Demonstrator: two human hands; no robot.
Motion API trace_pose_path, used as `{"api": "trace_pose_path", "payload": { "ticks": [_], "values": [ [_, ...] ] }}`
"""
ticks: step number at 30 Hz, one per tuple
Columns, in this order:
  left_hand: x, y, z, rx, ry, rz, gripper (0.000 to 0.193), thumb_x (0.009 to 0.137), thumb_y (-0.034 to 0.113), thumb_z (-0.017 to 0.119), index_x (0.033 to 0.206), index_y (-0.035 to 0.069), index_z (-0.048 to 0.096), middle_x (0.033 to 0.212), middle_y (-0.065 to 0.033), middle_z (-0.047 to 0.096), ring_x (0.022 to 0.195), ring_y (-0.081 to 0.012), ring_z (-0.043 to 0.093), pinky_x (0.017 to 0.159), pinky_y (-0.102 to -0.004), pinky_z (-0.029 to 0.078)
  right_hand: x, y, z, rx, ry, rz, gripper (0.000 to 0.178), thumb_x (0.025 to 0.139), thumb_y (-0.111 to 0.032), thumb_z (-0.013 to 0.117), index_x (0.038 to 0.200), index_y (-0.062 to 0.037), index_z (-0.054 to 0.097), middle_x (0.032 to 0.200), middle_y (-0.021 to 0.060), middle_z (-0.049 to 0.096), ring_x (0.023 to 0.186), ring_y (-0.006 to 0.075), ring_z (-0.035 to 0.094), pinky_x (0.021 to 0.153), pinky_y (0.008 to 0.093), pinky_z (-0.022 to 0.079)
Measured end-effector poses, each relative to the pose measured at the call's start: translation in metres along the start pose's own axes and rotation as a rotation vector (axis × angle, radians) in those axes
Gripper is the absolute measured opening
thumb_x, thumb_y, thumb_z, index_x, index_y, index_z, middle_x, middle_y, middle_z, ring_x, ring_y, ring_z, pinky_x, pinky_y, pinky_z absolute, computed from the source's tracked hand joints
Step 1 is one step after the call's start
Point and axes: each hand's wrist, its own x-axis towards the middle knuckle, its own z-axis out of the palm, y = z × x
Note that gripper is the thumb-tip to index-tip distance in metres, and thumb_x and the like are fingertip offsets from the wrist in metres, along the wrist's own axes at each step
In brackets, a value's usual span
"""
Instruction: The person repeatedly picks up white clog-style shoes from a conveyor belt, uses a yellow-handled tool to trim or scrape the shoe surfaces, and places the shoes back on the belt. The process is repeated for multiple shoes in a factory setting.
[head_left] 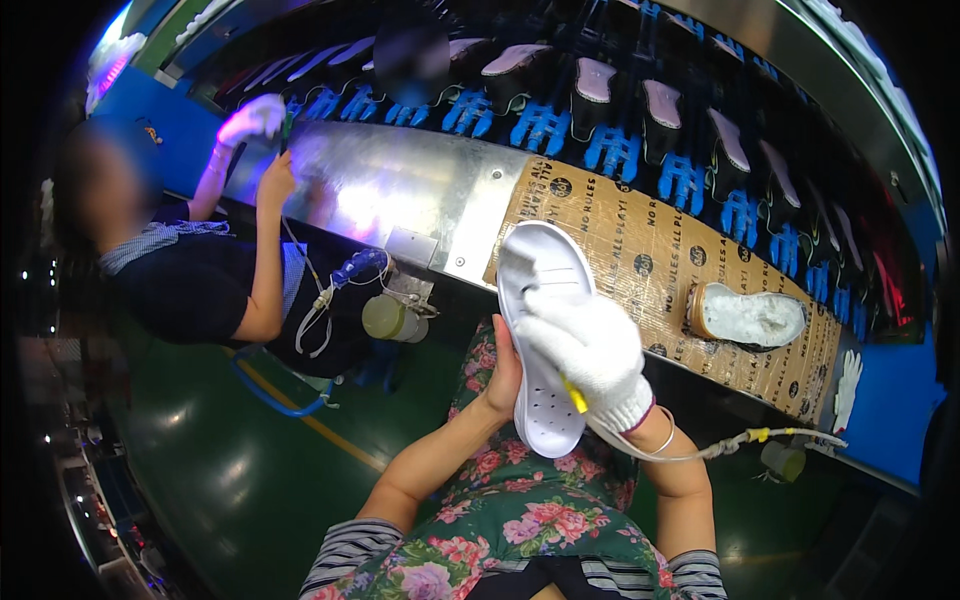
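Observation:
A white shoe sole (548, 425), with small holes toward its near end, is held up in front of my body. My bare left hand (506, 368) grips its left edge, fingers behind it. In a white knitted glove, my right hand (590, 345) is closed over the sole's inner face. It holds what looks like a brush (541, 260), whose blurred pale tip lies toward the sole's far end. A yellow piece sticks out below the glove, and a pale tube (700, 448) runs from near there past my right wrist. The glove hides most of the brush.
Brown printed cardboard (640, 250) covers part of the metal bench (460, 200). On it rests a tan container crusted white (752, 318). Behind are racks of blue clips (540, 128) and pale soles (594, 80). At left a co-worker (200, 280) works; a white glove (848, 388) lies right.

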Motion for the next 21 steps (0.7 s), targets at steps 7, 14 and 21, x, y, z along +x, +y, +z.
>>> {"api": "trace_pose_path", "payload": {
  "ticks": [7,14,21],
  "values": [
    [0.007,-0.004,-0.017,-0.073,0.013,0.128,0.103,0.096,0.087,0.012,0.166,0.012,0.024,0.162,-0.0119,0.043,0.146,-0.0288,0.047,0.122,-0.0457,0.038,-0.005,0.009,-0.008,0.189,0.077,0.210,0.033,0.074,-0.004,0.081,0.106,-0.0086,0.078,0.112,0.0143,0.077,0.099,0.0324,0.075,0.084,0.0409,0.058],
    [0.021,-0.008,-0.045,-0.123,0.015,0.094,0.104,0.095,0.088,0.014,0.165,0.012,0.026,0.161,-0.0118,0.043,0.146,-0.0293,0.046,0.122,-0.0465,0.037,-0.014,0.006,0.002,0.392,-0.031,0.052,0.035,0.072,-0.007,0.083,0.107,-0.0081,0.077,0.112,0.0138,0.077,0.097,0.0330,0.075,0.081,0.0423,0.059],
    [0.026,0.003,-0.047,-0.132,0.011,0.114,0.103,0.094,0.090,0.022,0.164,0.014,0.029,0.156,-0.0118,0.049,0.140,-0.0308,0.052,0.120,-0.0478,0.041,-0.034,-0.002,0.017,0.210,0.018,-0.023,0.029,0.079,-0.009,0.081,0.107,-0.0138,0.079,0.104,0.0078,0.078,0.094,0.0267,0.076,0.078,0.0411,0.060]
  ]
}}
